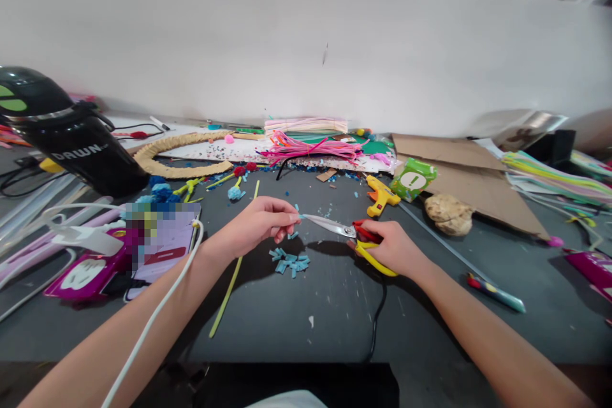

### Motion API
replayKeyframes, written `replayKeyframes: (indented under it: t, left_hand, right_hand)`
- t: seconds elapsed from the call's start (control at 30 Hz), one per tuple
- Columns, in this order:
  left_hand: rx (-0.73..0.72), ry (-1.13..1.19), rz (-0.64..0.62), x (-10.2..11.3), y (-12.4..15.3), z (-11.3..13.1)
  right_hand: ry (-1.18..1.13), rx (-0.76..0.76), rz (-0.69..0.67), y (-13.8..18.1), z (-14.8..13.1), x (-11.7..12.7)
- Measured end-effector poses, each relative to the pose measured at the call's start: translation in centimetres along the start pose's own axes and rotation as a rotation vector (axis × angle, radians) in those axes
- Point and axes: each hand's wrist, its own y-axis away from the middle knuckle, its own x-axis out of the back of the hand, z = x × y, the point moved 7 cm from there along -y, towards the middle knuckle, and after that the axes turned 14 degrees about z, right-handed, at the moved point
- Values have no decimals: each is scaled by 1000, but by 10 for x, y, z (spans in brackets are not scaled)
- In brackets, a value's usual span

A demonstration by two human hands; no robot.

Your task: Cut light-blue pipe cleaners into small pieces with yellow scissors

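My left hand point(261, 223) pinches a small blue strip point(297, 209) between thumb and fingers, just above the dark table. My right hand point(389, 247) grips scissors point(344, 229) with red and yellow handles. Their metal blades point left, with the tips close to the blue strip. Below the two hands lies a small heap of cut blue bits point(290, 262). A long yellow-green stick point(233, 280) lies on the table under my left wrist.
A yellow glue gun point(380, 196) and a green packet point(412, 180) lie behind the scissors. Pink pipe cleaners point(310, 148), a woven ring point(179, 153), cardboard point(468, 172), a black bottle point(67, 131), a purple box point(157, 242) and a pen point(495, 292) surround the work spot.
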Motion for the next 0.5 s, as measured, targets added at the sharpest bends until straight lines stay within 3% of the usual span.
replayKeyframes:
  t: [0.27,0.5]
  left_hand:
    - [28,22,5,1,1,-1]
    - [42,43,-7,-1,-1,-4]
  right_hand:
    - [-57,-72,37,0,4,1]
    - [-49,-34,5,1,0,0]
